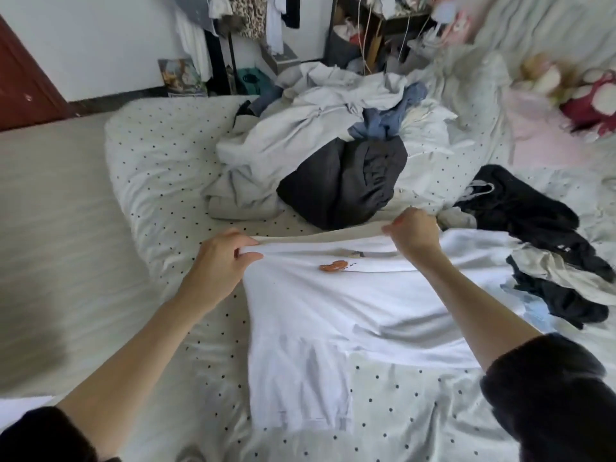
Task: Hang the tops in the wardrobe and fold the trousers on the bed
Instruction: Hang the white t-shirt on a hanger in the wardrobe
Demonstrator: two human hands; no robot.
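A white top with a small orange print lies spread on the polka-dot bed, stretched between my hands. My left hand pinches its far left edge. My right hand grips the far edge further right, fingers curled round the cloth. Behind it sits a pile with dark grey trousers under pale grey and white garments and a blue piece. Black clothes lie at the right.
A clothes rail with hanging garments stands at the back by the wall. Plush toys and pink bedding lie at the far right. A brown door is at the left, with pale floor beside the bed.
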